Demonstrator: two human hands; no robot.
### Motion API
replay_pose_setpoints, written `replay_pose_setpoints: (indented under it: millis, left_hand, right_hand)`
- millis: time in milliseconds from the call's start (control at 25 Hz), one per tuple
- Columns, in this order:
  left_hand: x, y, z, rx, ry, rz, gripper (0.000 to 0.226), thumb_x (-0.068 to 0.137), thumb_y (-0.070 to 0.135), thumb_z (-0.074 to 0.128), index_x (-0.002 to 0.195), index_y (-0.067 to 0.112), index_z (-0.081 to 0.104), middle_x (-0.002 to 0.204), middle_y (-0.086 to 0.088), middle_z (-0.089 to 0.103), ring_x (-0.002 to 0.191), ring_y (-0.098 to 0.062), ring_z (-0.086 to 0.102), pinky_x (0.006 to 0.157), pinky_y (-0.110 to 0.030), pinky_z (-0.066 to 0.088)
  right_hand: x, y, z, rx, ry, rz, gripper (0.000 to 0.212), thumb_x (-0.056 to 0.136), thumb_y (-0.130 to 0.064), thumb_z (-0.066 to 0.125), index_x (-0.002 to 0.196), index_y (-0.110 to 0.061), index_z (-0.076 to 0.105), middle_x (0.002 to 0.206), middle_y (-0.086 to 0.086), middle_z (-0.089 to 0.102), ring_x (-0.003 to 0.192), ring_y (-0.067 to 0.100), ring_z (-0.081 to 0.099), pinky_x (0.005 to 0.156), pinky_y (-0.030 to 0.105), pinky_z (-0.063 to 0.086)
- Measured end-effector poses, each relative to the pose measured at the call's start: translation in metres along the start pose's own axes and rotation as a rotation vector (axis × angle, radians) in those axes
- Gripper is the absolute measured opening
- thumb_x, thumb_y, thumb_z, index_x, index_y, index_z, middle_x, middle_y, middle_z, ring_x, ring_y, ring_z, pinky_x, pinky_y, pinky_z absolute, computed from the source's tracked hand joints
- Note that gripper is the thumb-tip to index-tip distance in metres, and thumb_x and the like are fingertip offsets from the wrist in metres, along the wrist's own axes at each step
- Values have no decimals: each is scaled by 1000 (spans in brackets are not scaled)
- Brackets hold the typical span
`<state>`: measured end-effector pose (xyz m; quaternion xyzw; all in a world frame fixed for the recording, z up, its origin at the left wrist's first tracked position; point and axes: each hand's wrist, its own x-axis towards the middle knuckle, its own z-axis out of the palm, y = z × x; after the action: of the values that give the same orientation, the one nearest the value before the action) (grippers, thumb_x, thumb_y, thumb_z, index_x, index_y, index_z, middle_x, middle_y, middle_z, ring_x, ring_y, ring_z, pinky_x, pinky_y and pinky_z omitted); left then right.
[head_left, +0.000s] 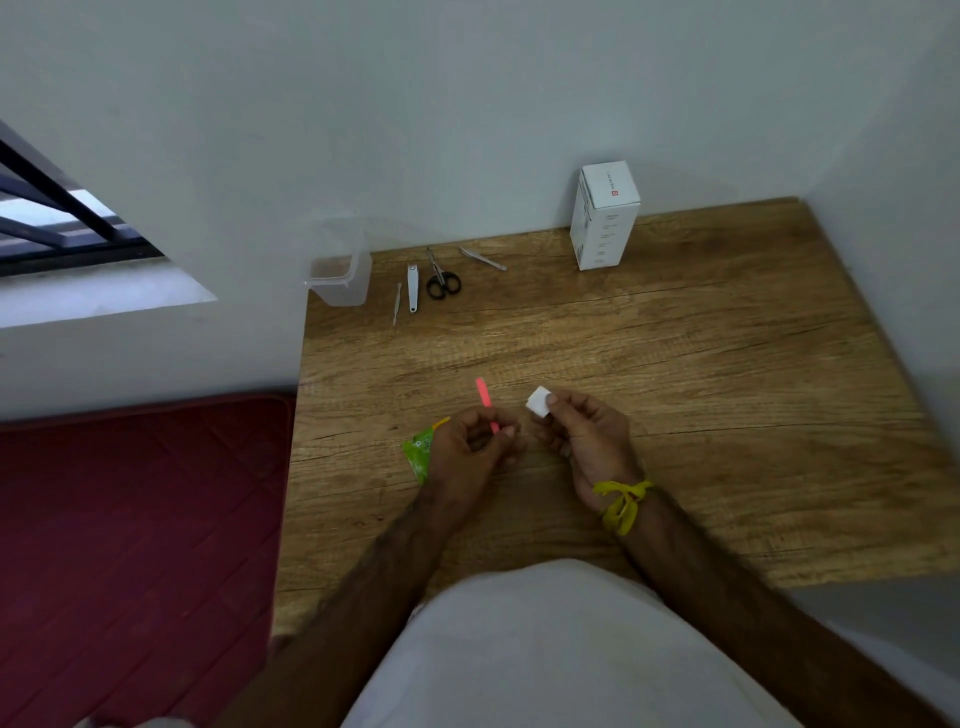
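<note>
My left hand (470, 447) pinches a thin pink stick (485, 402) that points up and away over the wooden table (675, 374). Just left of that hand lies a green packet (418, 452) with a yellow tip, partly hidden by the hand. My right hand (582, 431), with a yellow thread band at the wrist, holds a small white square piece (538, 402) between thumb and fingers. The two hands are close together, almost touching, near the table's front middle.
At the back of the table lie a small metal tool (397, 304), a nail clipper (412, 288), black-handled scissors (441, 278) and tweezers (483, 258). A clear plastic jug (340, 270) stands at the back left corner, a white box (602, 215) against the wall. A red mat (140, 519) lies left.
</note>
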<state>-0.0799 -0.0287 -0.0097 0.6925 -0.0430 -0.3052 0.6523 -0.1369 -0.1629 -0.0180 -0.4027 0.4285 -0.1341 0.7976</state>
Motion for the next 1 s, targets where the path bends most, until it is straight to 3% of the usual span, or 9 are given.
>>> replay_pose_setpoints:
  millis: [200, 360, 560, 720, 880, 1000]
  left_hand:
    - [-9, -3, 2, -161, -146, -127, 35, 99, 2, 53, 128, 15, 39, 108, -20, 72, 91, -30, 74, 71, -30, 61]
    - [-8, -10, 4, -378, -129, -307, 25, 103, 6, 46, 126, -2, 47, 109, -20, 73, 96, -26, 73, 70, -27, 61]
    - [-6, -19, 2, -425, -137, -331, 19, 103, 6, 43, 117, 0, 55, 109, -23, 71, 93, -26, 73, 71, -28, 61]
    - [-9, -21, 2, -356, -144, -287, 21, 102, 4, 47, 119, 3, 59, 101, -18, 73, 82, -21, 73, 69, -26, 60]
    - [-10, -24, -1, -226, -178, -187, 27, 97, 1, 56, 123, 1, 60, 106, -24, 71, 89, -24, 71, 71, -27, 60]
    - [-10, -21, 0, -129, -207, -174, 30, 97, 0, 56, 127, 0, 58, 108, -26, 71, 89, -27, 71, 70, -27, 60]
  right_hand:
    - [9, 3, -7, -244, 148, -231, 11, 90, -2, 67, 101, 0, 68, 81, 14, 73, 60, 8, 70, 55, 17, 53]
    - [9, 13, -9, -505, 174, -420, 17, 84, -9, 76, 100, -14, 73, 84, -2, 73, 78, 9, 71, 68, 19, 55]
    - [9, 21, -9, -766, 52, -911, 9, 85, -4, 74, 91, -11, 74, 86, -3, 68, 81, 9, 64, 70, 24, 53]
    - [9, 31, -6, -909, -71, -995, 15, 90, -2, 67, 102, -11, 72, 96, -1, 68, 91, 11, 63, 79, 32, 54]
    - [10, 35, -10, -958, -118, -1033, 25, 91, 2, 63, 110, -12, 72, 106, 0, 68, 102, 10, 62, 91, 32, 51]
    - [12, 37, -13, -979, -122, -1034, 24, 92, 2, 62, 110, -10, 71, 107, 3, 68, 103, 13, 62, 91, 34, 51]
